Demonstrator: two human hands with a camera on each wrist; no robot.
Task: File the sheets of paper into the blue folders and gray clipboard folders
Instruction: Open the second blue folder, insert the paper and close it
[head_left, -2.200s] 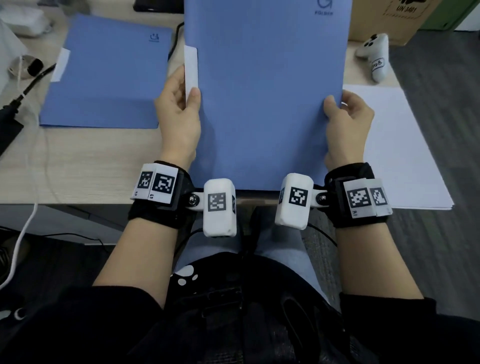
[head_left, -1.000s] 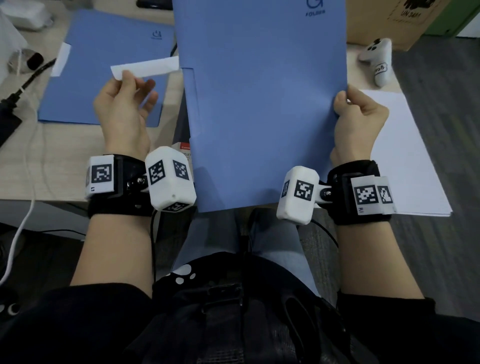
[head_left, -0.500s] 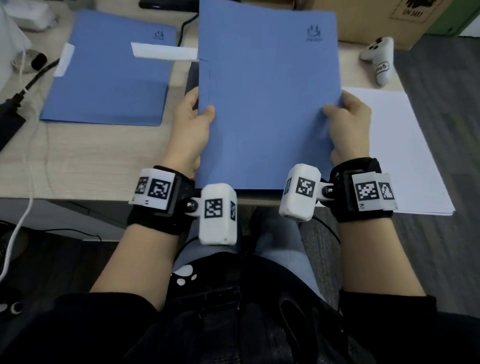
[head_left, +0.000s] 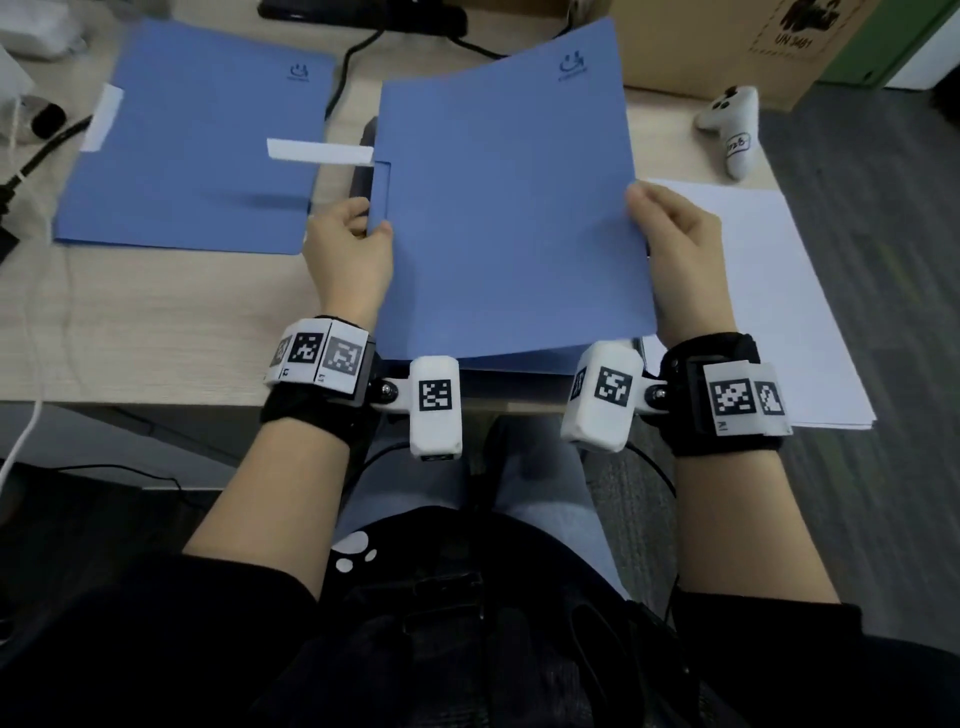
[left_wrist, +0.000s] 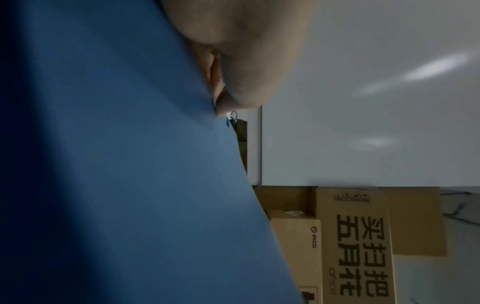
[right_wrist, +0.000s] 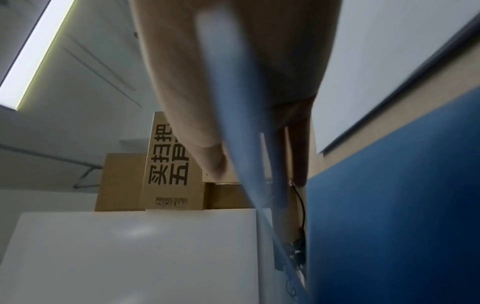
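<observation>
I hold a closed blue folder (head_left: 509, 208) low over the near edge of the wooden desk (head_left: 156, 338). My left hand (head_left: 348, 254) grips its left edge, thumb on the cover beside the blue tab. My right hand (head_left: 675, 249) grips its right edge with thumb on top and fingers under; the right wrist view shows the blue folder (right_wrist: 249, 144) edge between thumb and fingers. A white label strip (head_left: 319, 152) sticks out left from the folder's spine. The left wrist view is filled by the blue folder (left_wrist: 116, 164). A second blue folder (head_left: 197, 135) lies flat at the left.
A stack of white paper (head_left: 779, 291) lies on the desk at the right, partly under the held folder. A white game controller (head_left: 732, 130) and cardboard boxes (head_left: 727, 41) stand at the back right. Black cables (head_left: 363, 47) run along the back and left edge.
The left hand let go of the folder, swung out left with the white label strip, then came back to grip the left edge. The folder has come down toward the desk.
</observation>
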